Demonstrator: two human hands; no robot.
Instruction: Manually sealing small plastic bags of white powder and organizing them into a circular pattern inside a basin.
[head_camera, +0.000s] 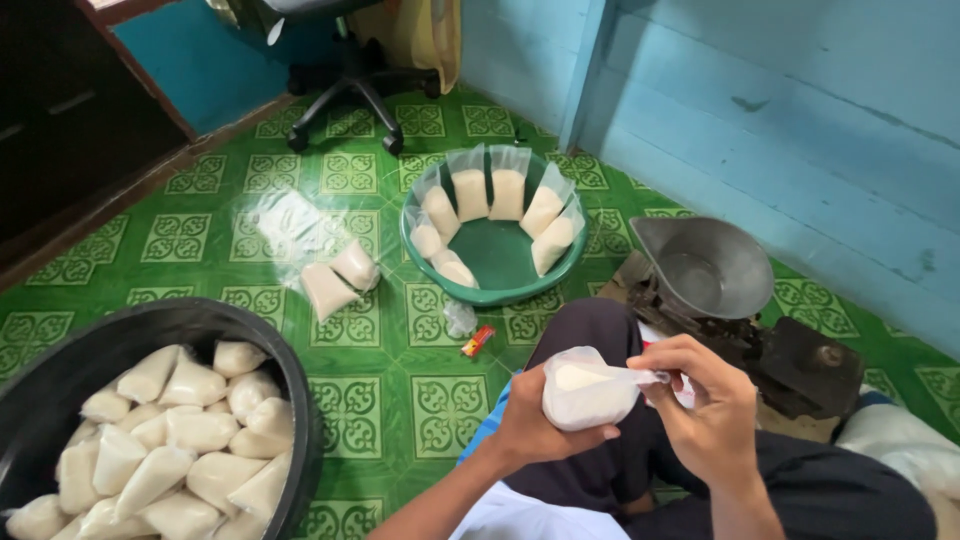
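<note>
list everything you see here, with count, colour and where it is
small clear plastic bag of white powder: one, held in both hands over the lap
round green plastic basin: one, on the floor ahead, about eight open filled bags leaning round its wall
large black round tub: one, lower left, piled with tied white bags
two loose filled bags: white, on the floor left of the basin
small red lighter-like item: one, on the floor by the basin
grey metal scale pan: one, on a dark balance scale, right
black office chair base: one, top
green patterned floor: below everything
left hand: cups the bag
right hand: pinches the bag's neck
</note>
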